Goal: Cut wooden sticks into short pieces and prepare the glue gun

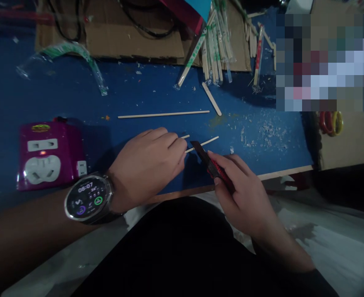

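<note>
Thin stick [202, 144] left-to-right, far end up-right, in left hand [145, 165] fingers; right hand [240, 189] clenched around knife [209, 163].

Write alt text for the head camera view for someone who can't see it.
A left hand pinches a thin wooden stick on a blue table while the right hand holds a red knife with its blade at the stick. A longer stick lies beyond; a purple socket sits left.

Two hands [145, 165] [240, 194], one utility knife [211, 165], one purple power strip [47, 154], one wristwatch [88, 199] — and two loose long sticks [163, 114] [211, 98].
</note>
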Tool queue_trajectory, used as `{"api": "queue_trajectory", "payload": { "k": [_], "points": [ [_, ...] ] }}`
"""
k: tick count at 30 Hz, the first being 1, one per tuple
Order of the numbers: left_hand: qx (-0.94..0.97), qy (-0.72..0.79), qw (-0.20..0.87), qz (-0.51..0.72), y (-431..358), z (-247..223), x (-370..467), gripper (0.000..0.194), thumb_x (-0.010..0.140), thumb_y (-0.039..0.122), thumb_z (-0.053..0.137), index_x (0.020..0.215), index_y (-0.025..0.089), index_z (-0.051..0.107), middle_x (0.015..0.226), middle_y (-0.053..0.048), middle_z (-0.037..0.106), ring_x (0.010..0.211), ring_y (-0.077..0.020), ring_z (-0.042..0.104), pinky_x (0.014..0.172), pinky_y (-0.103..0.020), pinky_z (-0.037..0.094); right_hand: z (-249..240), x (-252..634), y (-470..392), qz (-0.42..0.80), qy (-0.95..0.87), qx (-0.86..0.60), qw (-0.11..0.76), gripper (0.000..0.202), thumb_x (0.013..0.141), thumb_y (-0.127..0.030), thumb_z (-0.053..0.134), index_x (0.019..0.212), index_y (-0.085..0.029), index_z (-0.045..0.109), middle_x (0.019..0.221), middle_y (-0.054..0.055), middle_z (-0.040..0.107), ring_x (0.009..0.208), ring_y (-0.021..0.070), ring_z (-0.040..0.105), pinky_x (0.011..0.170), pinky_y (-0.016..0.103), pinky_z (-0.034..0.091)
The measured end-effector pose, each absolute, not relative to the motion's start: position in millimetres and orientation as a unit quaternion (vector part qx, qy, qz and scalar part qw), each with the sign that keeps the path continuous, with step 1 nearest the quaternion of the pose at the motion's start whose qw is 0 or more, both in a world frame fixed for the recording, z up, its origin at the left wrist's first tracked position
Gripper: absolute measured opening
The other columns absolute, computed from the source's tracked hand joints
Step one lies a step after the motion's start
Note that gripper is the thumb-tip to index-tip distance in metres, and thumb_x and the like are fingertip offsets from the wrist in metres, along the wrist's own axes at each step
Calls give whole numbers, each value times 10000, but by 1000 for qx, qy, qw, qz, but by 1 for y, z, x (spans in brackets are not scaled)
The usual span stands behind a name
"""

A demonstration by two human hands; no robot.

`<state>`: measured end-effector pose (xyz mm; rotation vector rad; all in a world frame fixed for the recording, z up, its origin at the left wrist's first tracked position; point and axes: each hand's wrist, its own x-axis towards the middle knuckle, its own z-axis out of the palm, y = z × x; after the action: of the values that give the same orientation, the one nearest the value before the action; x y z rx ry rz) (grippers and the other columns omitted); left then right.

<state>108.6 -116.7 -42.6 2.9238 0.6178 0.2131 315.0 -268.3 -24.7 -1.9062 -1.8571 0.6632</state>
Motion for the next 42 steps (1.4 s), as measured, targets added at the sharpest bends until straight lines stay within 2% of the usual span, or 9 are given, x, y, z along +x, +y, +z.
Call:
{"api": "queue_trajectory", "payload": {
  "k": [19, 24, 28, 32, 36, 42],
  "points": [
    [971, 220, 87, 36, -118, -41, 111, 223, 1069, 198, 480, 932, 183, 656, 879, -86, 663, 856, -288, 646, 753, -434, 485, -23, 310, -267, 253, -665, -674, 200, 572, 1028, -114, 527, 1587, -233, 513, 1375, 120, 673, 1227, 282, 686, 990, 468, 646],
    [975, 207, 70, 34, -119, -39, 110, 184, 1035, 165, 512, 923, 196, 653, 890, -89, 669, 850, -274, 642, 725, -412, 482, -24, 308, -268, 235, -672, -679, 181, 569, 1042, -129, 520, 1600, -238, 513, 1383, 135, 661, 1263, 313, 679, 977, 493, 660],
    [977, 192, 72, 53, -119, -39, 107, 193, 1055, 219, 501, 924, 202, 642, 890, -89, 655, 818, -270, 625, 700, -419, 482, -26, 303, -268, 211, -677, -686, 164, 584, 1031, -121, 521, 1602, -242, 519, 1371, 150, 649, 1229, 334, 690, 947, 511, 672],
    [974, 188, 89, 86, -120, -42, 105, 232, 1084, 245, 457, 923, 204, 619, 865, -70, 621, 783, -264, 635, 660, -414, 466, -27, 296, -269, 180, -679, -695, 152, 603, 1003, -109, 541, 1596, -220, 524, 1339, 155, 650, 1141, 326, 704, 874, 498, 682],
    [971, 193, 103, 97, -121, -44, 104, 232, 1091, 213, 441, 941, 206, 616, 882, -62, 626, 781, -248, 653, 609, -393, 422, -26, 288, -271, 156, -678, -707, 129, 599, 1002, -130, 549, 1596, -207, 528, 1326, 157, 654, 1047, 311, 712, 725, 447, 672],
    [973, 180, 112, 86, -118, -45, 103, 193, 1079, 203, 477, 960, 202, 629, 925, -68, 658, 790, -229, 659, 623, -373, 426, -28, 277, -273, 111, -696, -705, 81, 643, 1021, -136, 525, 1660, -169, 459, 1252, 172, 655, 897, 278, 681, 533, 371, 575]
  ]
}}
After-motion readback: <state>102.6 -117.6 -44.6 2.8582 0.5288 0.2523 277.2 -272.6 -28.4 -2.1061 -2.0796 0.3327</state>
